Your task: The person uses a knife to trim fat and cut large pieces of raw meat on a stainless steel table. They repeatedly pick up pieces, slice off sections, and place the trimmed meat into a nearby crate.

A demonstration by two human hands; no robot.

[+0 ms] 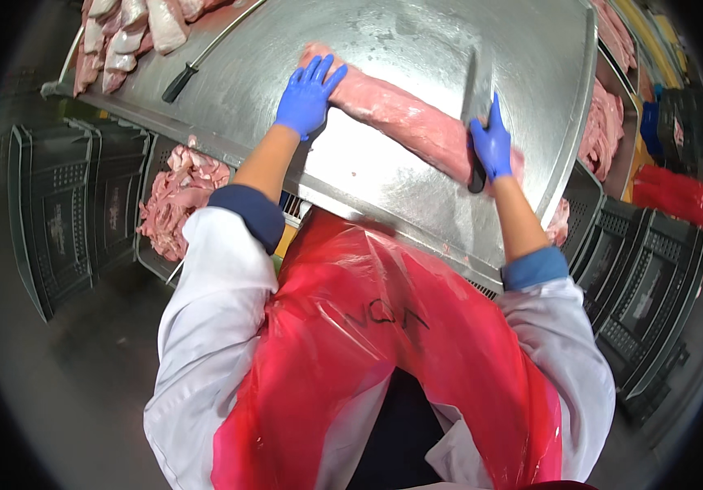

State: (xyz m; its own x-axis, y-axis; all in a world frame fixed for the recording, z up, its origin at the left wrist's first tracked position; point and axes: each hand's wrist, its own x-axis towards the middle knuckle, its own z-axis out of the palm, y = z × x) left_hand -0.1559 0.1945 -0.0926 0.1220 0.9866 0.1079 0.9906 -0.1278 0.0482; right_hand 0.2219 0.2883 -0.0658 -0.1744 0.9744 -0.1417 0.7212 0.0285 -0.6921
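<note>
A long pink piece of meat, like a pork loin, lies slantwise across the steel worktable. At its far left end my left hand, in a blue glove, rests on the meat with fingers stretched and spread. Near the other end, my blue-gloved right hand is closed around the dark handle of a knife. The blade points away from me, over the table beyond the meat. Part of the meat's right end is hidden behind the right hand and wrist.
A sharpening steel with a black handle lies left on the table, beside a pile of meat pieces. Below the table's left edge stands a crate of trimmings. Grey crates stand right; more meat lies past the table's right edge.
</note>
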